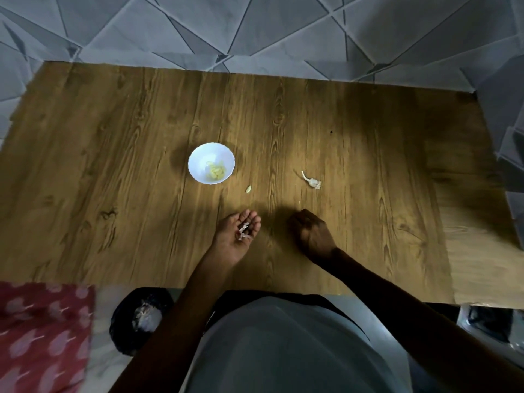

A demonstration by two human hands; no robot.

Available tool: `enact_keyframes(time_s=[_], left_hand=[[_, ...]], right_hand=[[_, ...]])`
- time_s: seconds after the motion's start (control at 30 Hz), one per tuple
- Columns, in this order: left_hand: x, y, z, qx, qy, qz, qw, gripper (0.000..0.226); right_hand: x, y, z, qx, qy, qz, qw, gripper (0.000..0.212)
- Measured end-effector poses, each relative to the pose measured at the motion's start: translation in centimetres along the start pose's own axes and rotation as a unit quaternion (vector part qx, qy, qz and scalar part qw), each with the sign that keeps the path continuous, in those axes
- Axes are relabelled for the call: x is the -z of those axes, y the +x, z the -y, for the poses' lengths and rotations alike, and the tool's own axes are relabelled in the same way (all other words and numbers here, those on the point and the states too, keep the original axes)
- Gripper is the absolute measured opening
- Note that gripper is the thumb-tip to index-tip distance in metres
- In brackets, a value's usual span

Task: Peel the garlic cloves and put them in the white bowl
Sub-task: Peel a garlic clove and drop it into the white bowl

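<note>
I log left hand (pixel 236 236) cupped round papery skins (pixel 243 231); right hand (pixel 312 234) fisted, contents unclear. Loose clove (pixel 248 189) likely light, slick; pinch its sides.

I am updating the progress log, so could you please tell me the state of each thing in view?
white bowl: upright, peeled cloves inside.
loose clove: on the table, outside the bowl.
garlic stem: lying on the table.
left hand: palm up, holding garlic skins.
right hand: fingers curled, resting on the table.
dark bin: beside the person, peelings inside.
</note>
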State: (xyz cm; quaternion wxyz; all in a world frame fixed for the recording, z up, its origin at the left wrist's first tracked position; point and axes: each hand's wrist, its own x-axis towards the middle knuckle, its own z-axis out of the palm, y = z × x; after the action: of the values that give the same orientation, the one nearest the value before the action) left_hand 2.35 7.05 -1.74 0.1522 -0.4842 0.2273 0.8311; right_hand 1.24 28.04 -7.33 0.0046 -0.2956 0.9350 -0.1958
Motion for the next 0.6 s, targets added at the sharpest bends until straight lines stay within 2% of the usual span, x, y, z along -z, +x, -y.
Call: enact_keyframes(time_s=[0.1, 0.17, 0.2, 0.27, 0.33, 0.37, 0.43, 0.47, 0.53, 0.6], left_hand=[[-0.7, -0.2, 1.0, 0.003, 0.009, -0.014, 1.000, 0.035], [-1.4, -0.6, 1.5, 0.001, 0.012, -0.012, 1.000, 0.034], [-1.7, -0.9, 1.8, 0.004, 0.017, 0.000, 1.000, 0.032], [-2.3, -1.4, 2.2, 0.025, 0.006, 0.023, 0.999, 0.031], [-2.6, -1.3, 2.4, 0.054, -0.035, 0.025, 0.998, 0.034], [-2.8, -1.3, 2.5, 0.061, -0.044, 0.019, 0.997, 0.033], [-3.0, -1.1, 2.7, 0.044, -0.033, 0.012, 0.998, 0.030], [-3.1, -1.0, 2.7, 0.031, -0.027, 0.015, 0.999, 0.029], [-3.0, -0.7, 2.5, 0.022, -0.040, 0.041, 0.998, 0.028], [-2.8, -0.4, 2.0, 0.013, -0.072, 0.046, 0.996, 0.029]], right_hand=[[1.7, 1.9, 3.6, -0.143, 0.154, -0.029, 0.977, 0.012], [2.8, 2.8, 6.0, -0.173, 0.248, -0.021, 0.953, 0.016], [3.3, 3.2, 7.1, -0.163, 0.236, 0.007, 0.958, 0.017], [3.7, 3.7, 8.7, -0.098, 0.100, 0.062, 0.988, 0.018], [3.7, 3.7, 9.2, -0.065, -0.008, 0.092, 0.994, 0.024], [3.7, 3.7, 9.2, -0.066, -0.016, 0.085, 0.994, 0.026], [4.8, 3.7, 9.2, -0.117, 0.110, 0.021, 0.987, 0.019], [5.4, 3.7, 8.8, -0.158, 0.191, -0.028, 0.968, 0.016], [5.7, 4.0, 6.6, -0.204, 0.283, -0.116, 0.930, 0.020], [5.2, 4.1, 3.6, -0.237, 0.308, -0.122, 0.914, 0.031]])
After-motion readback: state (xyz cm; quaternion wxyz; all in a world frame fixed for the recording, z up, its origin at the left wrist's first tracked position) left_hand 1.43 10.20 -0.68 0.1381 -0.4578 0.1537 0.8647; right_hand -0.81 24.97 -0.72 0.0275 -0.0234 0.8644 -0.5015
